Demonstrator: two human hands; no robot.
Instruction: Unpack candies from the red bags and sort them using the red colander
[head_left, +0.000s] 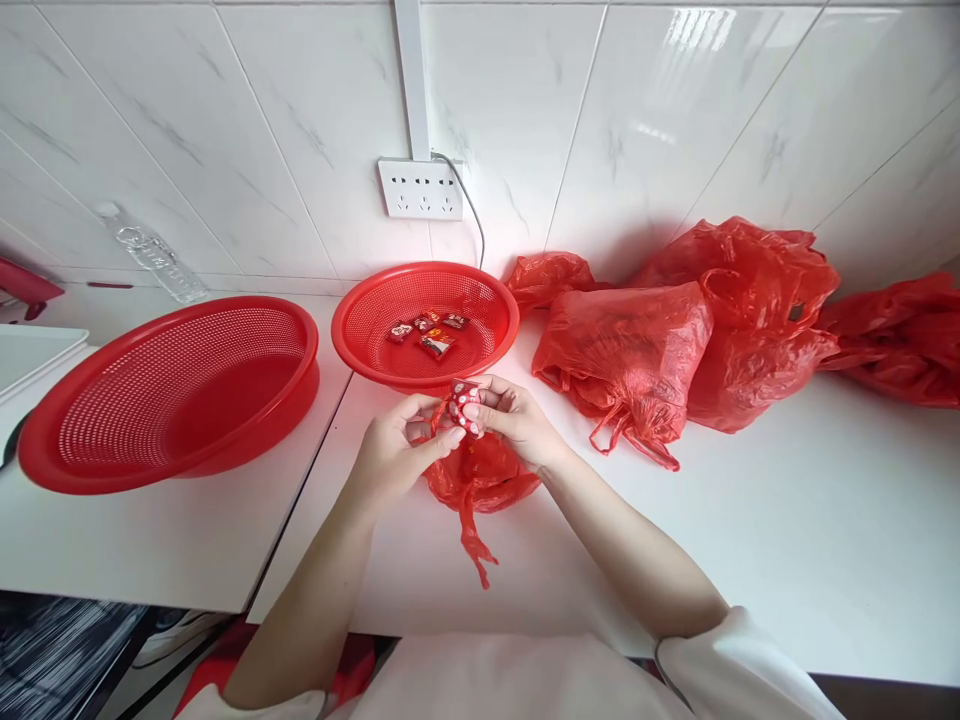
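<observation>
L hand (pixel 390 445) & R hand (pixel 517 425) meet just nearside of the basket (pixel 367 325), both on one small red packet (pixel 458 399) w/ white dots. R grip's closed, thumb flat on packet's face, fingers behind; L grip's closed too, thumb at its lower L edge. Wisp of red plastic by L fingers; can't tell if held.

Progress, as far as it shows: abt 4 packets (pixel 437 345) lie loose in basket, lots of bare floor round them, so prob. early on. The one in hand isn't in basket yet. Open bag (pixel 517 492) sits on table (pixel 765 520) nearside of basket, under the hands; contents mostly hidden, so can't tell how many are left. R of basket, more red bags (pixel 630 340) look full, prob. untouched.

L of basket: big basket (pixel 300 340), w/ no packets visible inside; bottle (pixel 154 255) beyond that, by the wall. Socket (pixel 420 190) on wall behind basket.
</observation>
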